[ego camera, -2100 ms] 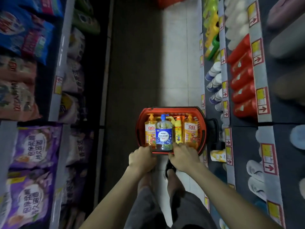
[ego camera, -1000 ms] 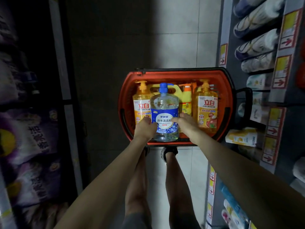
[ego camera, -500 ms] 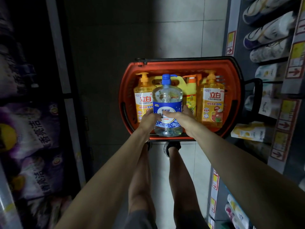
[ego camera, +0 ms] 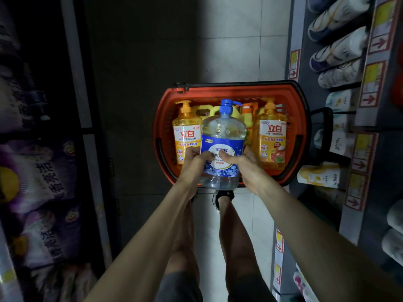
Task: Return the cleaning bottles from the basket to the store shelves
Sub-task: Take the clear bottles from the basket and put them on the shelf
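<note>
Since half a second ago, the clear bottle [ego camera: 222,147] with the blue cap and blue label has risen and now sits higher against the orange basket [ego camera: 231,92], its base at the near rim. Left hand [ego camera: 196,164] and right hand [ego camera: 244,164] both wrap its lower body, thumbs across the label. Two yellow pump bottles [ego camera: 187,131] stand upright in the basket either side of it. Store shelves [ego camera: 340,118] with white packs line the right; purple bags [ego camera: 37,177] fill the left.
</note>
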Demonstrator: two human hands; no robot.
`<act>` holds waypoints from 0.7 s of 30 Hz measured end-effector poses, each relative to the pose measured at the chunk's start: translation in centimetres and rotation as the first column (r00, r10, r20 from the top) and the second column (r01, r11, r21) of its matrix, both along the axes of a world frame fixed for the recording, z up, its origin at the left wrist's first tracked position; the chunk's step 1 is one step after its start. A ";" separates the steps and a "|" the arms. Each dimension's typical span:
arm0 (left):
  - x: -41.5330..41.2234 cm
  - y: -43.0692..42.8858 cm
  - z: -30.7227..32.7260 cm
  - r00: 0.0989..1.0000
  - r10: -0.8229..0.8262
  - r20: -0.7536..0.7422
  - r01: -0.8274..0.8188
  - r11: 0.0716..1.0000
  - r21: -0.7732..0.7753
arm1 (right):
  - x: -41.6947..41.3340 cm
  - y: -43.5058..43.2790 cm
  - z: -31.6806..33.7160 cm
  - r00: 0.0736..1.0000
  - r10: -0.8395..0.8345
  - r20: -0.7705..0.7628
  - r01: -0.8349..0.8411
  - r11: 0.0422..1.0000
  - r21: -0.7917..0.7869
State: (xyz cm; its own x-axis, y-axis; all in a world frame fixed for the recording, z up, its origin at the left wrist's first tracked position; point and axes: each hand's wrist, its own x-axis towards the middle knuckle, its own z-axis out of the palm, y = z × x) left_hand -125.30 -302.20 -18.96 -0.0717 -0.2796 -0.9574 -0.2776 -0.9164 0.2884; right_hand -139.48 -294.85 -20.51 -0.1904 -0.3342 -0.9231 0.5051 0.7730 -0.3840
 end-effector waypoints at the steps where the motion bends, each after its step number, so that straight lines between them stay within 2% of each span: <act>1: -0.1 0.0 0.5 0.999 0.036 -0.006 -0.036 0.999 -0.010 | 0.0 0.2 0.9 1.000 -0.009 0.009 0.009 1.000 -0.018; 4: -0.4 -0.8 3.2 0.996 0.077 -0.053 -0.080 0.995 -0.055 | 0.0 0.4 4.0 0.998 -0.045 0.033 0.048 0.996 -0.074; 8: -0.3 -2.1 7.7 0.988 0.027 -0.154 -0.043 0.994 -0.098 | -0.2 -0.2 8.8 0.998 -0.054 0.016 0.055 0.989 -0.134; 13: -0.5 -4.4 15.7 0.966 -0.011 -0.259 -0.002 0.999 -0.053 | -0.3 -1.9 16.7 0.999 -0.054 0.010 0.055 0.976 -0.210; 17: 0.0 -6.2 22.9 0.928 -0.029 -0.372 0.000 0.997 -0.078 | -0.1 -3.3 23.6 0.998 -0.054 0.012 0.055 0.955 -0.292; 21: 1.3 -7.5 29.3 0.914 -0.021 -0.406 -0.035 0.991 -0.132 | 0.8 -4.3 30.1 0.999 -0.040 -0.011 0.033 0.934 -0.355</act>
State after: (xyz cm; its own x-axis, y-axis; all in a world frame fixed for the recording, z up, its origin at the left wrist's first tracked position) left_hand -124.01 -309.65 10.31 -0.4431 -0.4046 -0.8000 -0.1045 -0.8630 0.4943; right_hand -138.69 -299.19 9.56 -0.2236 -0.6317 -0.7423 0.5210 0.5662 -0.6388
